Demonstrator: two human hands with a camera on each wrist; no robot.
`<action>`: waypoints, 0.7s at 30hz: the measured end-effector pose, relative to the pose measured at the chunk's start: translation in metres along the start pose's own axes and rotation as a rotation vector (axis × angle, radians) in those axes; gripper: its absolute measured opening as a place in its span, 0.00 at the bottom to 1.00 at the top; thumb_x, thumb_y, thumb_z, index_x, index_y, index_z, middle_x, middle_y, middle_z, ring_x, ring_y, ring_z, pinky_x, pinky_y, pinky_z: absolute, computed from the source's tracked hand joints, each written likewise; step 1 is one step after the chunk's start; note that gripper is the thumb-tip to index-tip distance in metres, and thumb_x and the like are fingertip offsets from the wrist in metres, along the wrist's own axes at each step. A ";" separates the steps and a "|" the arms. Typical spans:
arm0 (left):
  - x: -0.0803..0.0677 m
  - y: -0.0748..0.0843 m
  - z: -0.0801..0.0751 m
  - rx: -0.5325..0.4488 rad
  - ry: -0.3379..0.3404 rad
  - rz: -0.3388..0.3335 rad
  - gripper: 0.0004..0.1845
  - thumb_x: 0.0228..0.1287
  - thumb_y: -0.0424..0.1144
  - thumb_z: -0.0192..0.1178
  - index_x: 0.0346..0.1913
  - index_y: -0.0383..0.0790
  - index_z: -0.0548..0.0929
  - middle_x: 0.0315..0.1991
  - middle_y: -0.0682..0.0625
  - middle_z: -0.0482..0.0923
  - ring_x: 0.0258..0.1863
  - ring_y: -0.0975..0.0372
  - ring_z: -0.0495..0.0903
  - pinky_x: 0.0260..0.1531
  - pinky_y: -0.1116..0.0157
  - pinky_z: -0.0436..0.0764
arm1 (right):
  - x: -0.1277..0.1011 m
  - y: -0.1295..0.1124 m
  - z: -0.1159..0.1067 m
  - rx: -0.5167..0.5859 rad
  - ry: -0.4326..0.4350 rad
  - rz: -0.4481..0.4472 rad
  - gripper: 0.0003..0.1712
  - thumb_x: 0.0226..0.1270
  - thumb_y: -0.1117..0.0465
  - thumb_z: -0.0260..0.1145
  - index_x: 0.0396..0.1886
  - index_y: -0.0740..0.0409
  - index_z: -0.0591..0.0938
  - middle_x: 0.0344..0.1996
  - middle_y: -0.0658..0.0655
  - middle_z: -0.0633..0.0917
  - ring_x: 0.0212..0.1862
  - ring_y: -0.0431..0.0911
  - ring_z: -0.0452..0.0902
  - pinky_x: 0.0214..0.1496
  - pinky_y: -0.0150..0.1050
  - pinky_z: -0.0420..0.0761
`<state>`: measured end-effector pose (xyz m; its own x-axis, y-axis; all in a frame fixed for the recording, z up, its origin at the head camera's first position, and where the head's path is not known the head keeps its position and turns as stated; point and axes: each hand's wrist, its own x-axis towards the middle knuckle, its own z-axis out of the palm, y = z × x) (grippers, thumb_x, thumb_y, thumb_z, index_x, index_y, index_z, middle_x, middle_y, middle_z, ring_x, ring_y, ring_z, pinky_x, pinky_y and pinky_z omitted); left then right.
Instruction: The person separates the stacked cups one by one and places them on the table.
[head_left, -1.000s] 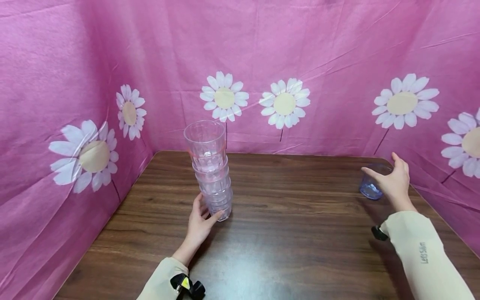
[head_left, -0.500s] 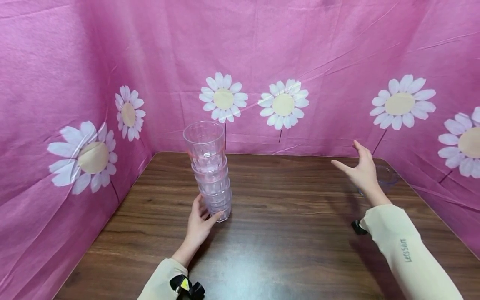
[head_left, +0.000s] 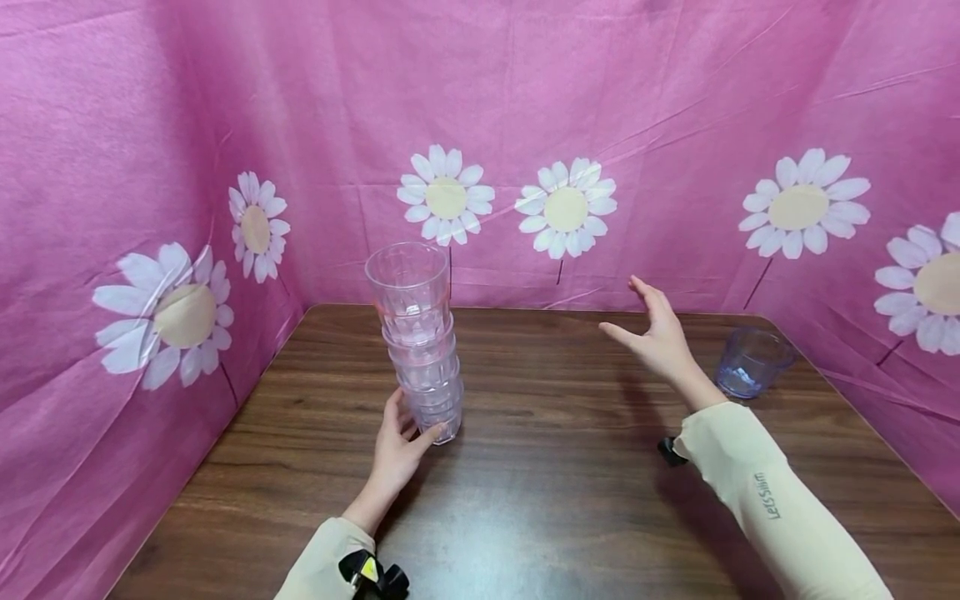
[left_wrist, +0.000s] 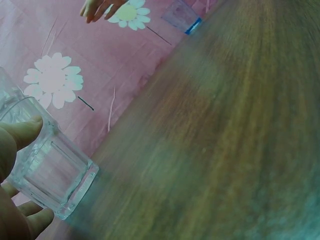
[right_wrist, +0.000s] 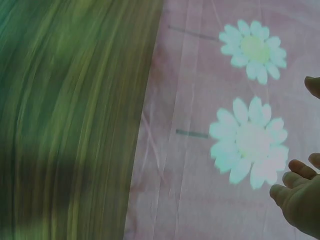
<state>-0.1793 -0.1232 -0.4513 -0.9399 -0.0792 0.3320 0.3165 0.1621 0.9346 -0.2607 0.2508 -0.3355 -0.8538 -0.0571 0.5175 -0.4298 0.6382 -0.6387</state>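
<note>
A tall stack of clear glasses (head_left: pixel 422 342) stands left of centre, leaning slightly left in the head view. My left hand (head_left: pixel 397 450) grips it low down, fingers round the far left side and thumb across the front. The left wrist view shows the lowest glass (left_wrist: pixel 57 175) between thumb and fingers, its base projecting past them. My right hand (head_left: pixel 660 337) is held in the air over the back right of the table, thumb and fingers spread, holding nothing. Behind its wrist, a short blue-tinted glass (head_left: pixel 750 367) stands upright near the right back corner.
Both hands are above a brown wood-grain table (head_left: pixel 525 467). A pink cloth (head_left: pixel 637 83) printed with white daisies hangs close behind its back edge and along both sides. A dark strap device (head_left: pixel 373 575) sits on the left wrist.
My right hand has moved away from the blue glass, leftward toward the middle, leaving the glass standing in the corner. The left hand and the stack have stayed put.
</note>
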 end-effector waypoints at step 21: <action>0.001 -0.003 -0.001 0.010 0.004 -0.002 0.42 0.56 0.24 0.70 0.70 0.24 0.58 0.63 0.24 0.64 0.58 0.32 0.72 0.59 0.41 0.74 | 0.007 -0.063 0.052 0.204 -0.148 -0.099 0.47 0.58 0.66 0.76 0.74 0.69 0.62 0.69 0.68 0.67 0.72 0.57 0.61 0.74 0.50 0.62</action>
<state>-0.1808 -0.1245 -0.4541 -0.9401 -0.0834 0.3306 0.3132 0.1723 0.9339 -0.2551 0.1701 -0.3210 -0.8315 -0.2327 0.5044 -0.5513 0.4568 -0.6981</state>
